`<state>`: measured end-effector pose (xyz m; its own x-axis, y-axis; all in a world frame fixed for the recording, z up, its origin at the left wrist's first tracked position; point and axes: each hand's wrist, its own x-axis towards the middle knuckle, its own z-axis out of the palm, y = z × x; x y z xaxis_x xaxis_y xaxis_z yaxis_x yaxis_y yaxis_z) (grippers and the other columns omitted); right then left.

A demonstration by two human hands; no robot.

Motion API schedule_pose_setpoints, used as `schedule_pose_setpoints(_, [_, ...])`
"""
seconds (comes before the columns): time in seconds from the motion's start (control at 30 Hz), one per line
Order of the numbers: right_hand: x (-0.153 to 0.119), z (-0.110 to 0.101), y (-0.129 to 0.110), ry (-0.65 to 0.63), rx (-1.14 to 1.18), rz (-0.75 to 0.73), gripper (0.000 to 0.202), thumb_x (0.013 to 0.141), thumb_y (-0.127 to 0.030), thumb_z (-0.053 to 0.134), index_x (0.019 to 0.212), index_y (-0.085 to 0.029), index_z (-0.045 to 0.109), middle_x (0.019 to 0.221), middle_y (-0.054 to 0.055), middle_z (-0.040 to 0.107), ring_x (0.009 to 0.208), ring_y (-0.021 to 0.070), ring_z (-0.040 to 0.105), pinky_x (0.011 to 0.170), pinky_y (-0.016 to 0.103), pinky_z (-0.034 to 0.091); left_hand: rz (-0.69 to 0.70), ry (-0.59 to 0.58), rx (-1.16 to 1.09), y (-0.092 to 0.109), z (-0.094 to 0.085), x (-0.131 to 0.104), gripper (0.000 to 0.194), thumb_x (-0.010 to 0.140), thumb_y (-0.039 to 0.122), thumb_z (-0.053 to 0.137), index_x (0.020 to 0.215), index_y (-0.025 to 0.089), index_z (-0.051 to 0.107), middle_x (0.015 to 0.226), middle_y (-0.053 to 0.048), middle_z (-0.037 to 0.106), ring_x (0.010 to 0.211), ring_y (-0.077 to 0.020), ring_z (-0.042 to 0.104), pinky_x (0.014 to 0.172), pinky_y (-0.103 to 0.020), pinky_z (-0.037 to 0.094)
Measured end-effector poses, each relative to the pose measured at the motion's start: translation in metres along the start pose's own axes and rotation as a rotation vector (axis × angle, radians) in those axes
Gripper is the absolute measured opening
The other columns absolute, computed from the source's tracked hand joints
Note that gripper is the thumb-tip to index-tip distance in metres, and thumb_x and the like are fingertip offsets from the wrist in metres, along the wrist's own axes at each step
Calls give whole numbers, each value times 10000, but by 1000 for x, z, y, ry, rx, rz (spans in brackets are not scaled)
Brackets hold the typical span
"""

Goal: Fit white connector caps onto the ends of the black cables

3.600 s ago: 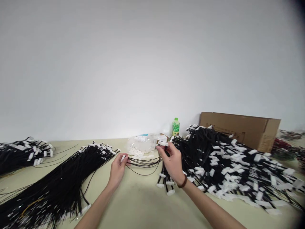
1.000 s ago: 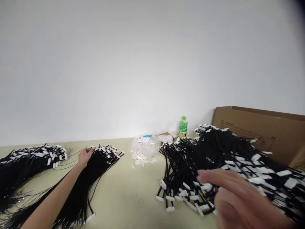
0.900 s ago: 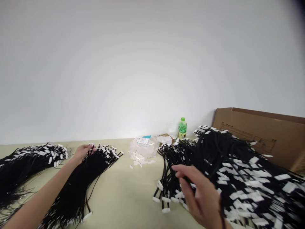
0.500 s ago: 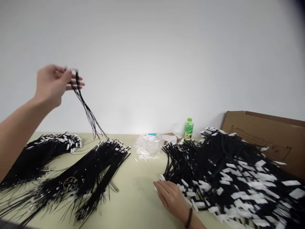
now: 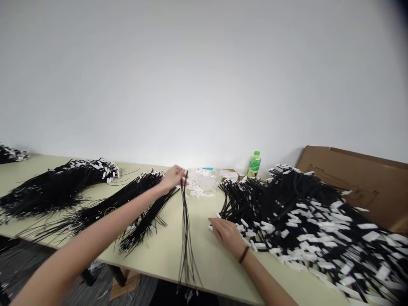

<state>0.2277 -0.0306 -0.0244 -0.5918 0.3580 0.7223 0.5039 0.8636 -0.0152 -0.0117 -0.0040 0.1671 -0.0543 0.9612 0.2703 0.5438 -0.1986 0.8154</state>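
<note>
My left hand (image 5: 174, 176) pinches the top end of a small bundle of thin black wires (image 5: 185, 229). The bundle hangs down over the table, and its loose ends reach past the front edge. My right hand (image 5: 228, 236) rests palm down on the table with its fingers stretched out, beside the large pile of black cables with white ends (image 5: 306, 212). White ends show around and under its fingertips; whether it touches one is hard to make out. To the left of the hanging bundle lies a heap of black wires (image 5: 146, 216) with white connectors at the back.
Further left lie another wire heap (image 5: 63, 187) and part of a third (image 5: 11, 155). A clear plastic bag with small white pieces (image 5: 202, 182), a green bottle (image 5: 254, 163) and a cardboard box (image 5: 350, 178) stand along the wall. The table's front edge (image 5: 153, 272) shows.
My left hand has come down and to the right with the wire bundle, from high on the left to near the plastic bag. My right hand stays by the pile. The view has shifted slightly.
</note>
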Motion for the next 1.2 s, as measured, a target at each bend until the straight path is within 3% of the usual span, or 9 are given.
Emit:
schedule_pose_setpoints(0.1, [1,-1,2,16,-4,16,268,921,-157,318,1048,-129,552,877,105,650,779,182,630,672,285,518,-4,31,280,-71,33,-2,301,791,351,514,972,111,520,1024,-222,618,970,-307,591,875,-478,407])
schedule_pose_setpoints(0.2, [3,-2,1,-2,17,17,277,922,-149,306,1040,-121,555,856,98,644,759,177,626,658,280,511,-23,48,397,-127,38,-23,448,672,328,641,1057,119,546,1246,-252,492,1214,-394,379,997,-568,195])
schedule_pose_setpoints(0.33, [4,0,-2,-32,47,-23,284,920,-142,295,1037,-124,553,811,80,633,725,167,616,639,273,496,62,39,807,-186,8,-46,440,790,311,486,1201,160,525,1360,-183,407,1312,-349,228,1029,-577,5])
schedule_pose_setpoints(0.5, [3,5,-6,-43,68,-48,281,924,-153,289,1021,-142,553,803,71,638,700,163,613,610,269,482,138,-12,1220,-231,-46,-46,453,857,260,352,1299,266,451,1396,-83,386,1291,-329,282,1020,-577,105])
schedule_pose_setpoints(0.63, [-4,6,-9,-57,90,-41,275,920,-146,298,1042,-147,546,821,74,648,726,168,621,632,278,490,125,-36,1261,-243,-63,-35,467,869,286,340,1334,301,388,1404,-70,375,1286,-337,285,988,-579,184])
schedule_pose_setpoints(0.9, [5,23,-22,-113,143,34,293,889,-114,343,1118,-153,521,920,88,649,828,173,611,749,299,514,35,0,1275,-246,-67,-10,467,863,275,357,1325,233,414,1406,-129,354,1288,-352,278,990,-581,177])
schedule_pose_setpoints(0.97, [21,38,-36,-181,88,137,330,868,-116,388,1177,-129,501,1044,118,618,967,208,576,856,352,488,-7,-35,1281,-236,-60,-15,470,842,260,398,1300,169,449,1411,-178,321,1290,-370,265,990,-596,154])
schedule_pose_setpoints(1.07, [45,63,-57,-280,-42,283,404,822,-189,504,1210,-77,499,1273,187,466,1178,323,425,945,468,418,114,-280,1113,-217,-36,-34,477,833,359,423,1285,210,460,1409,-138,347,1310,-331,242,1018,-575,123])
schedule_pose_setpoints(1.2, [60,83,-69,-330,-2,342,384,849,-249,496,1192,-79,521,1288,159,463,1244,306,347,1011,436,364,233,-519,786,-194,12,-57,506,854,432,359,1317,234,404,1374,-123,410,1266,-270,350,1005,-461,276])
